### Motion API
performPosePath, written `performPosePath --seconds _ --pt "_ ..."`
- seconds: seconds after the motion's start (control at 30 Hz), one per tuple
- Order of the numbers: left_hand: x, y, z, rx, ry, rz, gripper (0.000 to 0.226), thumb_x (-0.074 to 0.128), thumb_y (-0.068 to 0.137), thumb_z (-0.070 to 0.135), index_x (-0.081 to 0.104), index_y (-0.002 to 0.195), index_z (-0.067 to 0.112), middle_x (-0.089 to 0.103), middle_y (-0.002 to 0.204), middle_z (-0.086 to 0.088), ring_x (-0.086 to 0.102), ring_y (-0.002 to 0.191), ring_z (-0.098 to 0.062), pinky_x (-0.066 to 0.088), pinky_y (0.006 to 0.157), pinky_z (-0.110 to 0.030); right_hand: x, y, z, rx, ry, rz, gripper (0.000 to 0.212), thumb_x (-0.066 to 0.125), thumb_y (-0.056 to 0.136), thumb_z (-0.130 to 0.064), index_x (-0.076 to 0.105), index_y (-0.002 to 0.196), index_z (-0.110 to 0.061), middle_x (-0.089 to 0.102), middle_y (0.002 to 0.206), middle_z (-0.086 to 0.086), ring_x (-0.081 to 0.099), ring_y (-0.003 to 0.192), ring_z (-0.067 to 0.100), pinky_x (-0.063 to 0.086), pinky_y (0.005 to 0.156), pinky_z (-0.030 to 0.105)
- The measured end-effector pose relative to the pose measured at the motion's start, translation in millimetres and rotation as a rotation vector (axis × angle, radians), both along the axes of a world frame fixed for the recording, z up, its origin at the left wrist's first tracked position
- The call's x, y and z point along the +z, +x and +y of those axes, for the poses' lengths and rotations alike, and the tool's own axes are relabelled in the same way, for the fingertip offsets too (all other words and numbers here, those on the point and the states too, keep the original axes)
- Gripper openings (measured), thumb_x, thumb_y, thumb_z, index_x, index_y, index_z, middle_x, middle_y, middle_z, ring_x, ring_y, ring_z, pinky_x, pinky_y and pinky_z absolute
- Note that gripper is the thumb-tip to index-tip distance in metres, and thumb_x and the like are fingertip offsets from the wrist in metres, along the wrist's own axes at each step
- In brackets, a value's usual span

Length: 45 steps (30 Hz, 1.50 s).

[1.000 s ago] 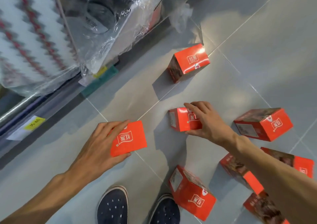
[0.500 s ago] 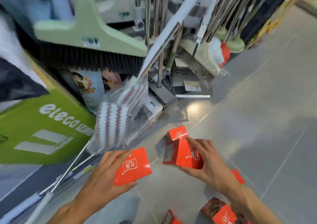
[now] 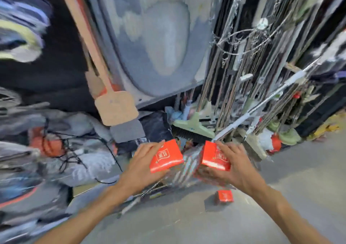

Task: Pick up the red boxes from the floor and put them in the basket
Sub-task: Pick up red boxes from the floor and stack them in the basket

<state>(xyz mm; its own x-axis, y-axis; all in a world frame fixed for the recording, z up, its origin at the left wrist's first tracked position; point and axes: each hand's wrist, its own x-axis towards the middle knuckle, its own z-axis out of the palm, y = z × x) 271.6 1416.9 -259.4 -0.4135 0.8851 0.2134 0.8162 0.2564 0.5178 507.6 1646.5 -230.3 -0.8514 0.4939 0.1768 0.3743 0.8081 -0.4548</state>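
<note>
My left hand [image 3: 139, 166] grips a red box [image 3: 165, 156] with white lettering, held up in front of me. My right hand [image 3: 234, 167] grips a second red box [image 3: 213, 156] beside it, a short gap between the two. A third red box [image 3: 224, 196] lies on the grey floor below my right hand. No basket shows in this blurred view.
A shop rack of brooms and mops [image 3: 249, 97] with long metal handles rises straight ahead. A green broom head [image 3: 194, 126] sits low behind the boxes. Wrapped goods and black cords [image 3: 74, 157] crowd the left. Grey floor [image 3: 290, 172] stretches to the right.
Both hands have lifted their boxes off the floor and up to chest height. The view has swung up from the floor to the rack, and most floor boxes have dropped out of sight.
</note>
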Motion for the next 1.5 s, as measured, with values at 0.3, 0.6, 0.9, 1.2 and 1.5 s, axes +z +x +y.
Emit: performPosePath --seconds 0.3,0.6,0.9,1.2,1.5 --pt "125 11 -283 0.530 0.050 0.130 0.086 0.060 0.077 0.070 0.040 0.147 0.023 0.048 0.127 0.002 0.041 0.116 -0.015 0.034 0.104 -0.031 116 -135 -201 0.477 0.068 0.050 0.100 0.041 0.068 -0.092 0.049 0.139 -0.022 0.048 0.110 -0.009 0.037 0.101 0.015 0.036 0.097 0.031" --pt "174 52 -618 1.057 -0.022 0.263 0.091 0.045 0.081 0.083 0.033 0.151 0.025 0.046 0.128 0.008 0.039 0.113 -0.013 0.042 0.097 -0.031 169 -253 -514 1.000 0.134 0.069 0.090 0.048 0.069 -0.090 0.045 0.139 -0.033 0.047 0.115 -0.017 0.039 0.111 0.011 0.039 0.097 0.033" --pt "196 88 -905 1.449 -0.091 0.214 0.092 0.049 0.076 0.080 0.039 0.147 0.024 0.050 0.133 0.000 0.043 0.121 -0.021 0.044 0.099 -0.043 196 -333 -849 1.325 0.123 0.112 0.092 0.048 0.069 -0.091 0.046 0.140 -0.033 0.051 0.116 -0.010 0.040 0.108 0.014 0.041 0.096 0.036" --pt "203 66 -1129 1.721 -0.099 0.185 0.099 0.039 0.074 0.089 0.042 0.145 0.021 0.051 0.126 -0.001 0.044 0.119 -0.020 0.045 0.096 -0.046 201 -407 -1134 1.558 0.103 0.109 0.097 0.043 0.065 -0.094 0.046 0.140 -0.033 0.055 0.121 -0.006 0.043 0.114 0.015 0.041 0.095 0.036" --pt "217 -16 -1345 1.868 -0.139 0.167 0.088 0.047 0.081 0.080 0.036 0.148 0.025 0.049 0.128 0.005 0.042 0.120 -0.014 0.043 0.097 -0.037 210 -520 -1389 1.716 0.087 0.160 0.088 0.048 0.072 -0.088 0.041 0.142 -0.034 0.050 0.121 -0.013 0.040 0.115 0.010 0.042 0.097 0.034"
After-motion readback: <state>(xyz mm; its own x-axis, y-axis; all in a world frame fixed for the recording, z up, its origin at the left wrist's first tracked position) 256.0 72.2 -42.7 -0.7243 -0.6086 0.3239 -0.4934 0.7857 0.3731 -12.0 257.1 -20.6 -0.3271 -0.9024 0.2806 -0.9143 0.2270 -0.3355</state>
